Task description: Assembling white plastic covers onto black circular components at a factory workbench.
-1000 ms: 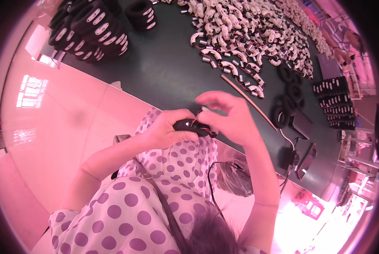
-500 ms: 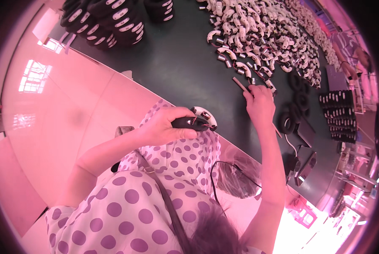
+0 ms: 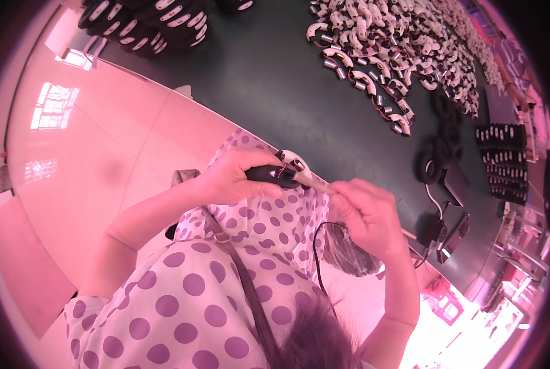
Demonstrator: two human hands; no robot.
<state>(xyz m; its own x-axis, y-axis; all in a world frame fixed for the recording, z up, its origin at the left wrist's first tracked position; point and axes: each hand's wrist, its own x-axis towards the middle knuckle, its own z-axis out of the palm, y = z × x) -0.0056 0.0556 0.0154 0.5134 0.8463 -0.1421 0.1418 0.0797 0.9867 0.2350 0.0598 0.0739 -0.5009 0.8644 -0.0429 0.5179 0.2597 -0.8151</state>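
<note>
My left hand (image 3: 233, 178) is closed around a ring-shaped part, black on the near side with a white curved shell (image 3: 296, 160) on the far side. Thin red wires show inside its opening. It is held just off the table edge, above my lap. My right hand (image 3: 370, 212) pinches a thin, flat, light-coloured stick (image 3: 318, 184). The stick's far end reaches the right side of the ring, over the wires; whether it presses inside is too small to tell.
A big heap of white curved parts with small metal cylinders (image 3: 404, 55) covers the far table (image 3: 256, 80). Black stacks (image 3: 149, 24) stand far left, more stacks (image 3: 502, 163) at right. Black rings (image 3: 447, 132), a cable and a dark box (image 3: 454, 237) lie nearer. A plastic bag (image 3: 352, 252) hangs below the edge.
My right hand has come from the near edge of the heap down and left to the ring, bringing the stick to it. The left hand keeps its hold, almost still.
</note>
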